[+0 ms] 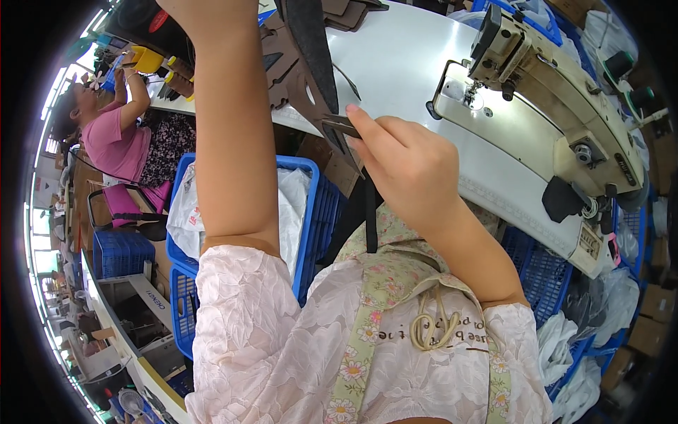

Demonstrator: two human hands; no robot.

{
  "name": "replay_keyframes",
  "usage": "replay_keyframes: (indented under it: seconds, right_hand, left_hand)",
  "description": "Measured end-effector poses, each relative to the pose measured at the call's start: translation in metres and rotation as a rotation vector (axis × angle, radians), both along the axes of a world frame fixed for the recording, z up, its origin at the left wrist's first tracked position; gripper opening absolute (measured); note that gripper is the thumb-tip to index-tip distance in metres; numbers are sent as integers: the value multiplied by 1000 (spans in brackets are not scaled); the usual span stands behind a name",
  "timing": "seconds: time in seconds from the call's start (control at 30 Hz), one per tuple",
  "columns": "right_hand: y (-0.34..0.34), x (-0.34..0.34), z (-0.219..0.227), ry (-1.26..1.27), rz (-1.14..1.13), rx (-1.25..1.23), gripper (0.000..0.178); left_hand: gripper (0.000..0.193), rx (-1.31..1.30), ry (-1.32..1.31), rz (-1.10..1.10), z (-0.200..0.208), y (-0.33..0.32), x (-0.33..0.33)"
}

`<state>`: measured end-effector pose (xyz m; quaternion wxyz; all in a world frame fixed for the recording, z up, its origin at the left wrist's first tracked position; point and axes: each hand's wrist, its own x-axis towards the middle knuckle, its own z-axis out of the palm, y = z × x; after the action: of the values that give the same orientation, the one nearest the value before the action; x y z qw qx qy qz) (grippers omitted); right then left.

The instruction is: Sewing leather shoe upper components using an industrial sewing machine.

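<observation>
My left arm reaches to the top edge, where only the base of my left hand (205, 15) shows; its fingers are out of the frame. My right hand (417, 162) is closed on a slim dark two-bladed tool that looks like thread snips (342, 125). The blades lie against a long brown and black cut piece (316, 71), which hangs over the table's near edge. More brown cut-out pieces (279, 67) lie beside it. A thin dark strip (347, 81) rests on the white table (395, 53).
A sewing machine (551, 99) stands on the right of the table, with dark thread spools (619, 65) beyond. Below my left arm is a blue crate (311, 191) with white bags. Another person (116, 138) in pink works at the far left. More blue crates (544, 275) sit lower right.
</observation>
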<state>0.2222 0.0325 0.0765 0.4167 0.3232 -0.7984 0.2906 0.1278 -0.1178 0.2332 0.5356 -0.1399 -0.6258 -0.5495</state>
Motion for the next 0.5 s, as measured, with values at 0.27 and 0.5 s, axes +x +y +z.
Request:
replay_keyframes:
  seconds: [0.27,0.5]
  right_hand:
    - [1,-3,1,-5,13,7,33]
    - [9,19,14,29,255,-30,38]
  left_hand:
    - [17,6,35,-2,3,0,-6]
    - [20,-90,45,112,3,-60,13]
